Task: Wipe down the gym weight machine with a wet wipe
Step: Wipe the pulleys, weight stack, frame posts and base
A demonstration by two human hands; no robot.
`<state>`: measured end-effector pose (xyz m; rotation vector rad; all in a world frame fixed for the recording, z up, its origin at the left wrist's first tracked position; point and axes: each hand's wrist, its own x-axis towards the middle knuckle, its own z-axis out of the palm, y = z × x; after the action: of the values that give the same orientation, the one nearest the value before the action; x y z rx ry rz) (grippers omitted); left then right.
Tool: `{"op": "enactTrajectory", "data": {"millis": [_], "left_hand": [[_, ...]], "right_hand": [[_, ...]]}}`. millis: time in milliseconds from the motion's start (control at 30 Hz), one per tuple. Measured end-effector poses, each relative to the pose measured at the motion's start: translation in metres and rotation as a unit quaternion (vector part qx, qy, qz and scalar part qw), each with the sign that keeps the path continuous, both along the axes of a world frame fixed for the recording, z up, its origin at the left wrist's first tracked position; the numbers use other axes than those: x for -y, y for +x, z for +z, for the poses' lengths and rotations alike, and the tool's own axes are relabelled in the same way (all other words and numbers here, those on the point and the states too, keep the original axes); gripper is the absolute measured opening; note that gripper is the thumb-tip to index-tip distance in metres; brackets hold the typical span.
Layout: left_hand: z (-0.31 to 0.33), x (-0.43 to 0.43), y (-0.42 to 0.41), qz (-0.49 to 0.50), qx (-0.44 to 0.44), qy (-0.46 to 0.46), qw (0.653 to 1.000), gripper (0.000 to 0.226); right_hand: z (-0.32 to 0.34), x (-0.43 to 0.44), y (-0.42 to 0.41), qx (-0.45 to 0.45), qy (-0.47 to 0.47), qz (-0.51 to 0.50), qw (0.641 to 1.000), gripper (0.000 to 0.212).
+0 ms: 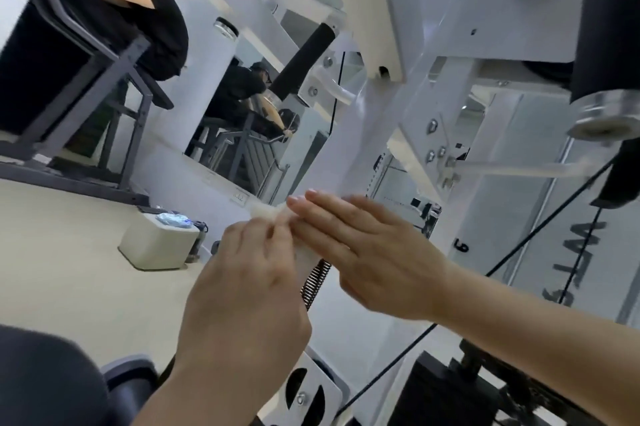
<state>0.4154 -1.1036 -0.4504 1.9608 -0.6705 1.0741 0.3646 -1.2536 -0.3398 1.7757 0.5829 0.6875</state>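
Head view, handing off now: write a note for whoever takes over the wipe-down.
Left hand: curled fingers pinch the wipe.
Right hand: fingers straight, laid flat on the wipe's other end.
Wipe: bunched between both hands, in front of the white frame, by the spring. Contact with the frame cannot be told.
Done: wipe in hand; no wiped area shows.
Left: probably spread the wipe, then wipe the frame and the black handle.
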Motion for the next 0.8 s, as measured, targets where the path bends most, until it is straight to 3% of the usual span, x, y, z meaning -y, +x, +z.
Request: {"op": "enactTrajectory", "data": {"millis": [100, 200, 367, 467, 567, 633, 767, 800], "left_hand": [[0.001, 0.006, -0.002, 0.002, 0.015, -0.002, 1.0, 0.068], [0.012, 0.019, -0.01, -0.012, 0.071, 0.021, 0.997, 0.073], [0.019, 0.017, -0.017, -0.014, 0.067, -0.009, 0.998, 0.044], [0.016, 0.008, -0.017, 0.002, 0.074, -0.027, 0.997, 0.02], [0.023, 0.009, -0.026, 0.051, 0.058, 0.01, 0.997, 0.03], [0.034, 0.016, -0.028, 0.072, 0.024, 0.031, 0.997, 0.042], [0.045, 0.036, -0.008, 0.144, 0.013, 0.061, 0.988, 0.056], [0.047, 0.042, -0.005, 0.143, 0.012, 0.061, 0.988, 0.063]], "right_hand": [[0.02, 0.012, 0.014, 0.087, 0.04, 0.003, 0.995, 0.073], [0.014, 0.01, 0.026, 0.162, 0.227, 0.043, 0.959, 0.076], [-0.066, -0.011, 0.043, 0.074, 0.496, 0.147, 0.852, 0.076], [-0.101, -0.018, 0.044, 0.038, 0.543, 0.141, 0.827, 0.068], [-0.119, -0.01, 0.035, -0.019, 0.572, 0.196, 0.796, 0.06], [-0.117, -0.004, 0.032, -0.04, 0.615, 0.26, 0.743, 0.057], [-0.108, -0.009, 0.036, -0.001, 0.769, 0.358, 0.53, 0.031], [-0.106, -0.008, 0.039, 0.015, 0.784, 0.365, 0.502, 0.024]]}}
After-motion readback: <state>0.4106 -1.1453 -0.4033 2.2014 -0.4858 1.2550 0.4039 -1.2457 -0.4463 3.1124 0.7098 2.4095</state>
